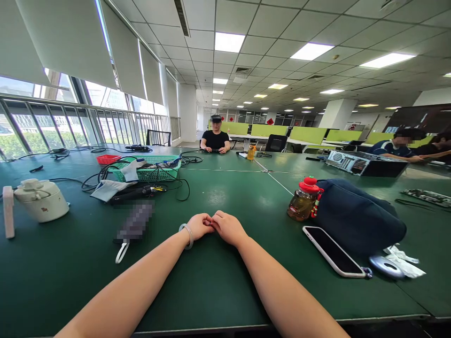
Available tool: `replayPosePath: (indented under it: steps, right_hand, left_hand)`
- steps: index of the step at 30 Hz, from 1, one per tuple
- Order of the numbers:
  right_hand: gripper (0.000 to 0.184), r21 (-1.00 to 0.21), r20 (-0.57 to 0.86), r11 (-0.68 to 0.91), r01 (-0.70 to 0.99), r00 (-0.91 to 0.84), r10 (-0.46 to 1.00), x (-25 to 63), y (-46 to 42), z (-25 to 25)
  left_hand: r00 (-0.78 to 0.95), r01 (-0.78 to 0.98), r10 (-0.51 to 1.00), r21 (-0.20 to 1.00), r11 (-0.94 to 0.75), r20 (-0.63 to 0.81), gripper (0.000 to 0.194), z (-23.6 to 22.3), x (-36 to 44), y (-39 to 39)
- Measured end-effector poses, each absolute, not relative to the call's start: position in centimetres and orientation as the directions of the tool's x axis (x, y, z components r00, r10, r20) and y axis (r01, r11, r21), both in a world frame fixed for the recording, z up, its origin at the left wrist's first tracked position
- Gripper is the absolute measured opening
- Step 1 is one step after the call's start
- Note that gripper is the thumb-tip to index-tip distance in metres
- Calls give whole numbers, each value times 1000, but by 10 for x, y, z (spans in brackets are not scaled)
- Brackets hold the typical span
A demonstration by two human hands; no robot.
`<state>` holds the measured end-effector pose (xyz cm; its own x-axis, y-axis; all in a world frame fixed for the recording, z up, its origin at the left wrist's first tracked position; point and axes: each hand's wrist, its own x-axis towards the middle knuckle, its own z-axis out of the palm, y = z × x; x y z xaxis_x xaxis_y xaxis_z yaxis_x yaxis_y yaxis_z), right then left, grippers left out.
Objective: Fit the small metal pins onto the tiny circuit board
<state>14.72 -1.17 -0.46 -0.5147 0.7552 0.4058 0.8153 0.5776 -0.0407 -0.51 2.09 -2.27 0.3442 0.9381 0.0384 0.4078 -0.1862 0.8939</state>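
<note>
Both hands meet over the middle of the green table, fingertips touching. My left hand, with a pale bangle at the wrist, has its fingers closed in a pinch. Against it, my right hand is closed too, its fingers curled inward. A tiny dark spot shows between the fingertips, too small to name. Left of the hands lies a dark, blurred-out object with a white strap. To the right are a smartphone and a red-lidded bottle of brown liquid.
A dark blue bag lies beside the bottle. On the left are a cream jug, a green basket with cables, and a red tray. Farther off stands a computer case. A person sits opposite; others sit at right.
</note>
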Motion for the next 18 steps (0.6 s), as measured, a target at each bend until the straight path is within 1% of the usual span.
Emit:
replayPosePath:
  steps: [7,10,12,13,15,17,18]
  right_hand:
    - [22,-9,407,566,824,-515,755,148,-12,-2]
    - [20,-40,418,593,805,-525,741,148,-11,-4]
    - [16,-114,434,600,792,-504,747,148,-9,-6]
    - [14,-178,442,597,783,-478,759,148,-8,-7]
    - [10,-350,431,564,748,-406,806,150,-6,-9]
    - [10,-513,358,496,700,-350,866,155,-2,-11]
    - [11,-566,307,461,683,-344,887,158,0,-12]
  left_hand:
    - [354,383,934,906,-183,39,22,-24,-6,22]
    - [356,378,934,908,-183,40,21,-25,-6,22]
    - [357,373,933,910,-183,41,21,-24,-6,22]
    - [359,369,932,911,-183,42,22,-24,-6,22]
    - [363,364,931,913,-183,41,24,-23,-6,21]
    - [367,356,929,917,-179,39,27,-23,-7,21]
    - [363,351,931,920,-175,39,29,-23,-7,21]
